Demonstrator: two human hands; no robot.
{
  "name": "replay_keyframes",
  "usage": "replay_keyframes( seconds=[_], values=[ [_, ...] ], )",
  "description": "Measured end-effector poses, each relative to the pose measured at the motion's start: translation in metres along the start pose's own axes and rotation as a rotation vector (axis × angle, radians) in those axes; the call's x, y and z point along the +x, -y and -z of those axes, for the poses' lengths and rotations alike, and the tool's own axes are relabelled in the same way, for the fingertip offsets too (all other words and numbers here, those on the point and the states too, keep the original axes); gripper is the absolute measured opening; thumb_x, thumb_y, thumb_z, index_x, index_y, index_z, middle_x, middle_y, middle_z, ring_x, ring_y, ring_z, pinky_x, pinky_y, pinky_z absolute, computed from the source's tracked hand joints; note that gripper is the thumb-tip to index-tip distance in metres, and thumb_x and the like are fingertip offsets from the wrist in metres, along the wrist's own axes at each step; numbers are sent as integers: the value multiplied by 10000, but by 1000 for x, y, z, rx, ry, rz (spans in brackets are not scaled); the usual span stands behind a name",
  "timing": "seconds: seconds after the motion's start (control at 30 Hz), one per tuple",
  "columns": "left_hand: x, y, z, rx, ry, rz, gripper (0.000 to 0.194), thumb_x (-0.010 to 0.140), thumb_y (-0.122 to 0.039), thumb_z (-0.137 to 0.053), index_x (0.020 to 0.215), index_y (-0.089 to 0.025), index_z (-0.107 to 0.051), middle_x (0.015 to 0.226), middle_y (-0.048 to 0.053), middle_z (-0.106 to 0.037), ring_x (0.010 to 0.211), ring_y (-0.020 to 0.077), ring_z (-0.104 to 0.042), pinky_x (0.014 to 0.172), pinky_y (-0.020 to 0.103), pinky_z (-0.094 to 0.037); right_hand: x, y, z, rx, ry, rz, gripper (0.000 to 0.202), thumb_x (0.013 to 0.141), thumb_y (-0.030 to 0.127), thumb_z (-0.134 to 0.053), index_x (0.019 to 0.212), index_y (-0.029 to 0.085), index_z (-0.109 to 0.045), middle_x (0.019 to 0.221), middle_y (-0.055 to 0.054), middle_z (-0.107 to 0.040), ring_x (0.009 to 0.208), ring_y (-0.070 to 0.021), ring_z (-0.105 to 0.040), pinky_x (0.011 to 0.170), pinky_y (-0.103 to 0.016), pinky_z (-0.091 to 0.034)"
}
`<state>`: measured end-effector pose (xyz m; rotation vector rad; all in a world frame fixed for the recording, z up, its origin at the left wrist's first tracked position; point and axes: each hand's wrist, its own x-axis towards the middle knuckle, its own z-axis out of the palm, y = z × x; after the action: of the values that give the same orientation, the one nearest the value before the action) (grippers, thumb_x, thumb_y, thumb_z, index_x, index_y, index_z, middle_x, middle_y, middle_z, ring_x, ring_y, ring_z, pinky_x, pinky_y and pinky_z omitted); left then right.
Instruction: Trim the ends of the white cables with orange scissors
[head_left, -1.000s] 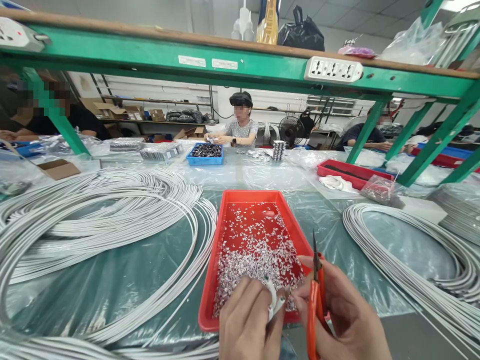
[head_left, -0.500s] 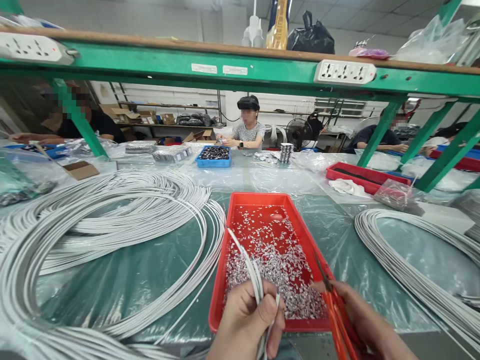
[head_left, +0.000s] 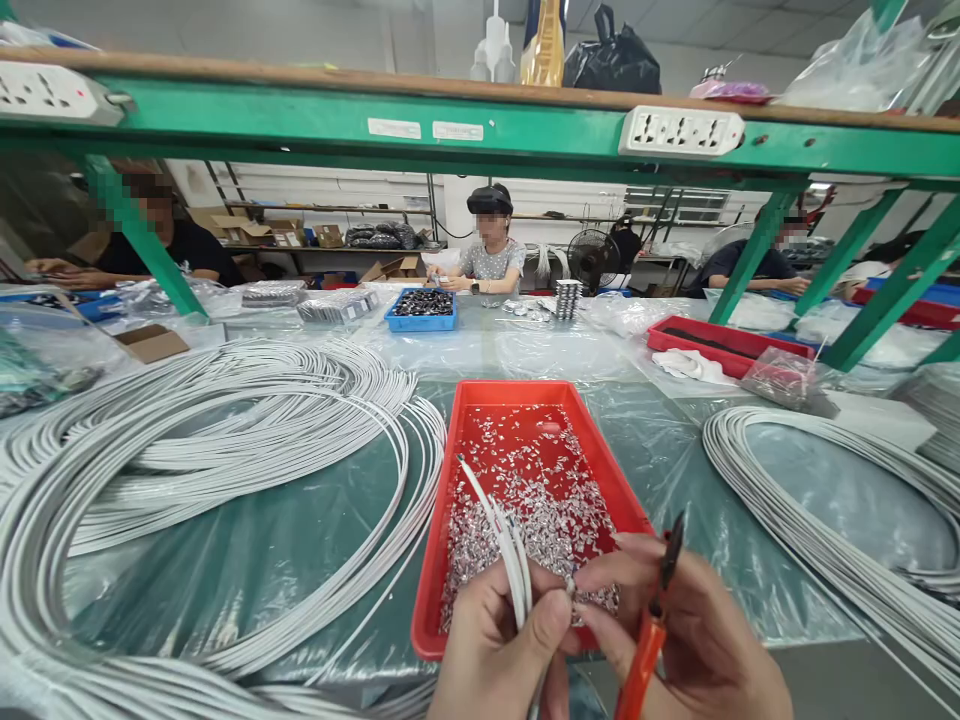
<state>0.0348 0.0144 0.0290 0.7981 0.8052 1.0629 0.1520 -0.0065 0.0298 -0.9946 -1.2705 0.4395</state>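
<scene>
My left hand [head_left: 499,645] grips a few white cable ends [head_left: 504,543] that stick up over the near end of a red tray [head_left: 447,470]. My right hand [head_left: 690,640] holds orange-handled cutters [head_left: 651,630] with the dark tip pointing up, and its fingertips meet my left fingers at a small metal piece [head_left: 570,585]. The tray holds a heap of small silver metal bits [head_left: 536,500].
Large coils of white cable [head_left: 202,440] lie on the left, more white cable coils [head_left: 825,500] on the right, all on plastic sheeting. A blue tray [head_left: 420,307], another red tray [head_left: 720,345] and seated people sit beyond. A green shelf frame [head_left: 480,125] with power strips spans overhead.
My left hand raised the white cable ends out of the metal bits. My right hand dropped back with the cutters, then came in again until its fingertips meet the left hand.
</scene>
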Motion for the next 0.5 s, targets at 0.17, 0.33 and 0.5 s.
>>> replay_keyframes(
  seconds=[0.17, 0.33, 0.5],
  values=[
    [-1, 3, -1, 9, 0, -16, 465, 563, -513, -767, 668, -130, -526, 368, -67, -482, 278, -3, -406, 298, 63, -250, -1, -2, 0, -18, 32, 60, 498, 707, 49, -633, 1080, 372, -570, 794, 67, -679, 636, -83, -640, 610, -124, -500],
    [-1, 3, -1, -91, -4, -38, 421, 549, -445, -801, 687, -121, -571, 445, -36, -575, 288, 4, -445, 312, 72, -285, -2, -9, 8, -40, 70, -13, 401, 738, 191, -622, 1088, 365, -533, 647, 47, -551, 486, -99, -525, 451, -183, -434],
    [3, -2, 8, -121, -24, -212, 315, 563, -381, -811, 665, -128, -654, 482, -29, -575, 365, 9, -473, 391, 89, -325, 5, -22, 28, 145, 236, -341, 309, 729, 500, -606, 930, 269, -641, 453, 24, -487, 372, -103, -398, 358, -183, -371]
  ],
)
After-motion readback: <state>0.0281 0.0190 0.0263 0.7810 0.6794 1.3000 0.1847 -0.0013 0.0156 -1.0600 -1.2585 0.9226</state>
